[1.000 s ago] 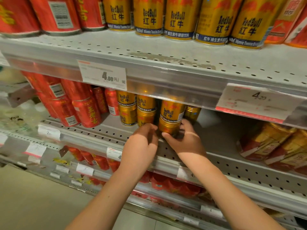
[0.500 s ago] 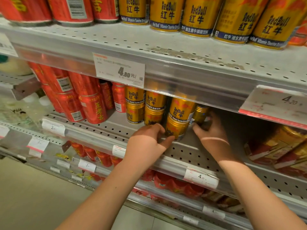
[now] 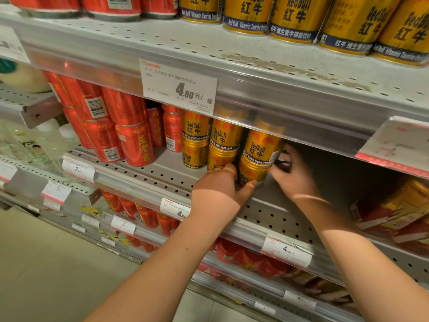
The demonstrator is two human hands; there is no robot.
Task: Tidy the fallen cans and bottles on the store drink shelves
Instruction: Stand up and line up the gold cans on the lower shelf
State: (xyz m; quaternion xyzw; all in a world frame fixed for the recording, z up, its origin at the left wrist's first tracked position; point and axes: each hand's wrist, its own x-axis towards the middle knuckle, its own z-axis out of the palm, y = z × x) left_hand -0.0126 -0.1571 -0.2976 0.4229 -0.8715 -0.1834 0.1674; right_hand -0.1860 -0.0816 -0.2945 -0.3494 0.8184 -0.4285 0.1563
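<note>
The middle shelf (image 3: pixel 162 180) in front of me is grey perforated metal with a clear price rail (image 3: pixel 139 189) along its front. At its left, red cans (image 3: pixel 137 147) stand stacked two high. Just beside them gold cans (image 3: pixel 196 145) stand in stacks of two, and the bottom can (image 3: pixel 253 170) of the rightmost stack sits nearest the front edge. Farther right lie red and yellow cartons (image 3: pixel 394 214). The top shelf (image 3: pixel 185 43) above carries a row of upper red cans (image 3: pixel 111 5) and upper gold cans (image 3: pixel 294 22).
</note>
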